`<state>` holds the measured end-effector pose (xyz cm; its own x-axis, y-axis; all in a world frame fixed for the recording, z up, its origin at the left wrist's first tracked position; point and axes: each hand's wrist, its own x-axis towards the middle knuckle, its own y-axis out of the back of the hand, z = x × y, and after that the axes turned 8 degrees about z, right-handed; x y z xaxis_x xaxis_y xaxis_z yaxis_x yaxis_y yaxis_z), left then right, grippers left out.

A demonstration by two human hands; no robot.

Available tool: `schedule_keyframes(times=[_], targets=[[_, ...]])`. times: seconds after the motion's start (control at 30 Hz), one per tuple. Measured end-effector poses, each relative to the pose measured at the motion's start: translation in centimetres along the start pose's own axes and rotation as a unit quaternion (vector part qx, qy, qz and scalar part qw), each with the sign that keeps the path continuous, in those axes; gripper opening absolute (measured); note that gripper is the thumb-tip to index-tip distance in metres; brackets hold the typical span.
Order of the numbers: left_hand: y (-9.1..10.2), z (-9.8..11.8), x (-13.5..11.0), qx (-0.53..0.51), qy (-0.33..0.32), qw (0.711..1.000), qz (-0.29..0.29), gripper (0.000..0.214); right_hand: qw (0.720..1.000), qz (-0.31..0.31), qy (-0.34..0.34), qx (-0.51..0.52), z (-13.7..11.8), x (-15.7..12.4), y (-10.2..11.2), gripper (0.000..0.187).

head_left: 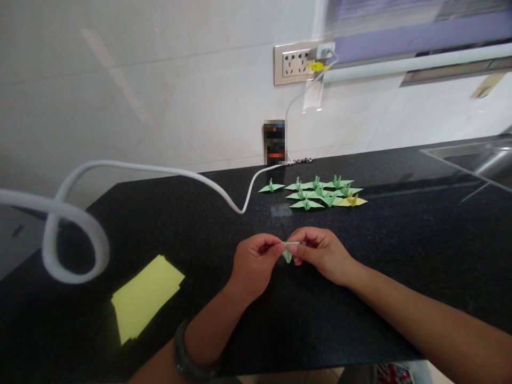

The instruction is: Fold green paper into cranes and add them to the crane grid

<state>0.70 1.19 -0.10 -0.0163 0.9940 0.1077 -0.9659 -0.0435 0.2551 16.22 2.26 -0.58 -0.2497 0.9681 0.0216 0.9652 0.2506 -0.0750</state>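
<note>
Both my hands meet over the middle of the black countertop [360, 298]. My left hand [253, 260] and my right hand [320, 253] each pinch one side of a small folded green paper piece [288, 250] held just above the surface. Fingers of both hands are closed on it. Beyond them, several finished green paper cranes [316, 193] lie in rows, with one yellow crane [352, 201] at the right end. I wear a dark bracelet [186, 356] on my left wrist.
A stack of yellow paper sheets [144, 296] lies at the front left. A white cable [160, 173] loops across the counter up to a wall socket [302, 63]. A blurred device [275, 143] leans on the wall. A steel sink [476, 157] sits far right.
</note>
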Motion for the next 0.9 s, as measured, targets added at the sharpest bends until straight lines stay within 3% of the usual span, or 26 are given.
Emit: schedule_keyframes(times=[0.2, 0.33, 0.47, 0.63, 0.77, 0.9], targets=[[-0.04, -0.24, 0.03, -0.020, 0.006, 1.000, -0.019, 0.016, 0.997, 0.001, 0.035, -0.069, 0.23, -0.13, 0.18, 0.015], [0.09, 0.04, -0.09, -0.040, 0.009, 0.998, -0.046, 0.015, 0.978, 0.001, 0.101, -0.182, 0.09, -0.32, 0.35, 0.016], [0.24, 0.49, -0.16, -0.059, 0.017, 0.996, -0.063, 0.015, 0.966, -0.025, 0.135, -0.217, -0.48, -0.56, 0.33, 0.018], [0.02, 0.50, -0.05, -0.096, 0.044, 0.993, -0.055, 0.015, 0.977, -0.002, 0.115, -0.179, -0.52, -0.61, 0.21, 0.020], [-0.23, 0.27, -0.03, -0.121, 0.067, 0.986, -0.090, 0.017, 0.987, 0.011, 0.078, -0.143, -0.11, -0.34, 0.34, 0.023], [-0.31, 0.30, -0.08, -0.079, 0.066, 0.990, -0.095, 0.018, 0.985, -0.004, 0.078, -0.153, -0.06, -0.14, 0.40, 0.023]])
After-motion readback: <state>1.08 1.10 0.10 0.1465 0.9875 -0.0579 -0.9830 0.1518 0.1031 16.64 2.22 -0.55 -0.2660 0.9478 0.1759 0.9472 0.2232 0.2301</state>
